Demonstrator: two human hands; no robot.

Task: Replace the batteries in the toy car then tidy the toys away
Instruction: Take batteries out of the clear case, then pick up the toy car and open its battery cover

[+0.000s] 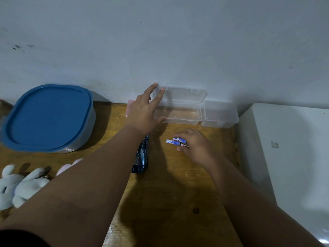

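- Left of the long clear box, one blue-lidded tub sits on the table.
- Farther left lie two grey plush rabbits.
- Against its right end stands one smaller clear box.
- The left hand, fingers spread, touches its raised lid.
- Front-left of it, one blue toy car lies partly under the left forearm.
- Before it, the right hand pinches three batteries.

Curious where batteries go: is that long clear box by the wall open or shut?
Open: the clear box has its lid raised against the wall, left hand touching it.
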